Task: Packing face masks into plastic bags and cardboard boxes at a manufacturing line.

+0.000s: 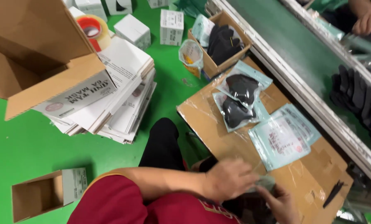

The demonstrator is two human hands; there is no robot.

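The left hand point(229, 179) and the right hand point(281, 204) met at the near edge of the cardboard-topped, tape-covered desk point(310, 182), both grips closed together on a pale, see-through plastic pouch point(265, 182) with a dark cloth mask going into or lying under it; the picture was blurred there, so which fingers pinched what could not be told. The pouch looked feather-light, thin and floppy, with a slick film that would slide between fingertips, so it seemed best taken at its open mouth, one edge in each hand, with the soft mask folded flat. Toward the middle of the desk lay a small stack of empty pale green pouches point(281, 139), and beyond them, near the far edge, two filled pouches with black masks inside point(240, 99), overlapping one another. Past the far corner stood an open brown cardboard tray of loose black masks point(223, 43). On the green floor point(23, 153) to the left rested a heap of flat white carton blanks point(119, 95), a large open brown carton point(32, 54), a roll of clear tape with a red core point(92, 29) and a small open box point(48, 193). Along the right ran a dark green conveyor belt point(293, 45), where another person's hand point(366, 20) worked.
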